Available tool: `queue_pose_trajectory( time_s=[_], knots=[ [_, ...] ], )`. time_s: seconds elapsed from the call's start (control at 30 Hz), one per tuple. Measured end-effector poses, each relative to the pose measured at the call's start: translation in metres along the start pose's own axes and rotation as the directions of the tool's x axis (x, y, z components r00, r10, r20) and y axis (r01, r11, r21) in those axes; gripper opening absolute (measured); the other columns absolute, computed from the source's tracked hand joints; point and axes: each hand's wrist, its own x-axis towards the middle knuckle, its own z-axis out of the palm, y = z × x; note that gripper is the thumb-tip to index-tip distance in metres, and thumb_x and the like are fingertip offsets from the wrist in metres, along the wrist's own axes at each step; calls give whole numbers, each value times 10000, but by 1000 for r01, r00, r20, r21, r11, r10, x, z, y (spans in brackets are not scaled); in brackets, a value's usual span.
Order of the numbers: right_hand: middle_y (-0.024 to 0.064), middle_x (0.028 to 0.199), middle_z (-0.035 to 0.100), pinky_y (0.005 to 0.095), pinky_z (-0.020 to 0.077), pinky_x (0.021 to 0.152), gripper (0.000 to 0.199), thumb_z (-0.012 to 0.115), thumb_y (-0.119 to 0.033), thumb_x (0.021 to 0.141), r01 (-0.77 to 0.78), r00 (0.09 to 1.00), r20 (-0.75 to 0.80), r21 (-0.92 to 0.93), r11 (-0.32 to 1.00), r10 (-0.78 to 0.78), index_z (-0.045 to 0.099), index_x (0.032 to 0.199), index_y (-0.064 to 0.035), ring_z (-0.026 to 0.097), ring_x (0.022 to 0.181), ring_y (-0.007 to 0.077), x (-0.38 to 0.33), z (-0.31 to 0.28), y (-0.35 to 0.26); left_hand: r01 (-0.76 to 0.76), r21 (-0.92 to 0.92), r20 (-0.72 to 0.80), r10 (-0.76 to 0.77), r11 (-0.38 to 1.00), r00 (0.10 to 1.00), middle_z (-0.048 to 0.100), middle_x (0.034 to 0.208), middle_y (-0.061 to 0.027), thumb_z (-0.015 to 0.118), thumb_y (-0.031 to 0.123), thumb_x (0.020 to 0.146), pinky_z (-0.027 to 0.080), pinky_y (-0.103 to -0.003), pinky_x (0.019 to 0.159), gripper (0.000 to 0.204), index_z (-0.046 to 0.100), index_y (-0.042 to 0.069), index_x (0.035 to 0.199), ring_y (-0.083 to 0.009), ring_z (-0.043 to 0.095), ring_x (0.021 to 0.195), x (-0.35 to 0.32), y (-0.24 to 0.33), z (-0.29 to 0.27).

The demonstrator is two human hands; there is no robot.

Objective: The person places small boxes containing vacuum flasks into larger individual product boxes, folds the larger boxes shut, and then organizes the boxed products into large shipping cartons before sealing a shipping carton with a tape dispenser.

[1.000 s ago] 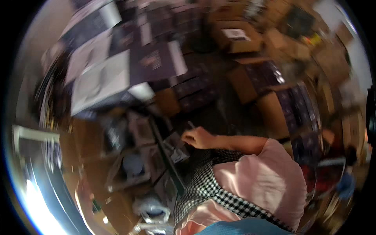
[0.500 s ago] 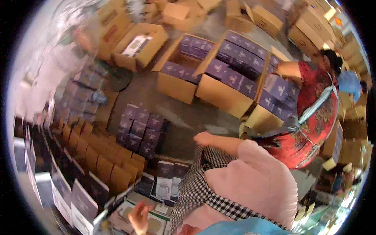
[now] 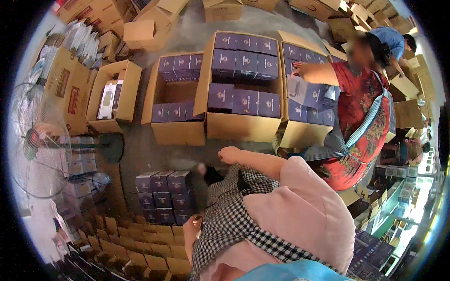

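Observation:
My right hand is held out in front of the checked apron, fingers curled in, and nothing shows in it. Low against the apron's left side, my left hand has bent fingers; the cloth partly hides it, and I cannot make out what it holds, if anything. Nearest to that hand is a stack of small dark purple boxes on the floor. Beyond my right hand stands a large open carton with rows of purple boxes inside, and a half-filled open carton adjoins it on the left.
To the right, a co-worker in a red flowered top reaches into another carton of purple boxes. A fan and a carton with white packages stand at left. Upright cardboard dividers fill the lower left.
My view has swung left, so the cartons sit more squarely ahead. My left hand has moved from over the white-and-green boxes to beside the apron. The co-worker still reaches into the carton.

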Motion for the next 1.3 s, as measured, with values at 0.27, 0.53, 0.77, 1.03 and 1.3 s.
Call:
queue_pose_trajectory(
  time_s=[0.27,0.53,0.77,1.03,1.3],
  knots=[
    [184,1046,652,464,489,847,299,565,-271,850,-222,974,75,103,970,215,661,1022,-47,606,1011,353,71,-55,-13,141,53,7,-142,989,990,667,1018,-204,597,275,927,503,-439,783,359,611,14,1173,-348,630,971,129,-32,-182],
    [189,870,680,467,502,752,291,601,-312,860,-318,942,98,-31,947,320,681,907,-37,654,806,370,191,-57,41,105,57,-137,-97,993,986,657,1012,-209,597,240,903,482,-457,806,317,612,26,1137,-378,615,976,224,-52,-319],
    [170,939,690,445,508,785,260,630,-284,855,-252,968,24,150,956,251,697,943,-49,650,883,357,289,-163,-45,-24,-1,-21,24,1000,999,643,1041,-220,562,240,899,466,-466,833,323,598,35,1146,-407,593,992,299,-90,-407],
    [172,964,676,458,502,818,297,629,-322,859,-244,953,-115,250,937,279,653,999,-62,633,940,364,453,-244,-186,116,103,220,-136,988,966,659,1031,-208,646,287,856,492,-465,826,359,624,47,1122,-400,613,974,424,-224,-597],
    [152,948,681,424,514,804,269,652,-317,840,-264,800,-245,675,689,547,670,956,-75,639,939,326,564,-301,-281,-42,329,-46,60,944,997,646,1029,-208,634,241,881,487,-453,833,339,620,-3,1116,-381,602,969,541,-253,-806]
  ],
)
